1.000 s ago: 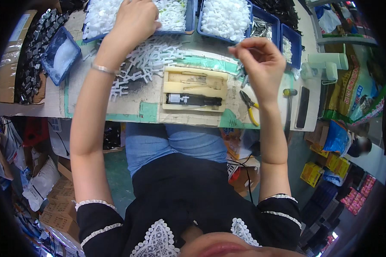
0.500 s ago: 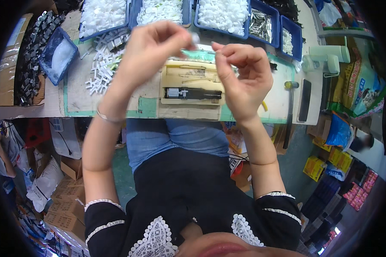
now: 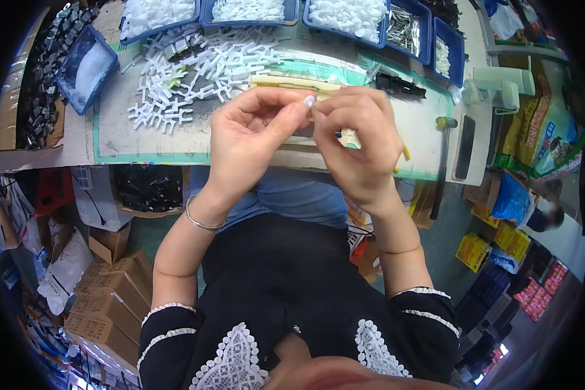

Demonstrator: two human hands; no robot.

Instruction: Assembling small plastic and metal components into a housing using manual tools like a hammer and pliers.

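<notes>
Clearly, we pinch a small, white, rounded piece (image 3: 309, 101) at the fingertips of our left hand (image 3: 248, 133); our curled right hand (image 3: 365, 133), grip unclear, sits just right of it.

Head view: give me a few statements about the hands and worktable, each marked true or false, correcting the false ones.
1. The left hand pinches a small white piece. True.
2. The right hand rests inside a blue bin. False: it is raised beside the left hand.
3. Loose white forked pieces lie heaped on the table. True.
4. The bracelet circles the right wrist. False: it is on the left one.
</notes>
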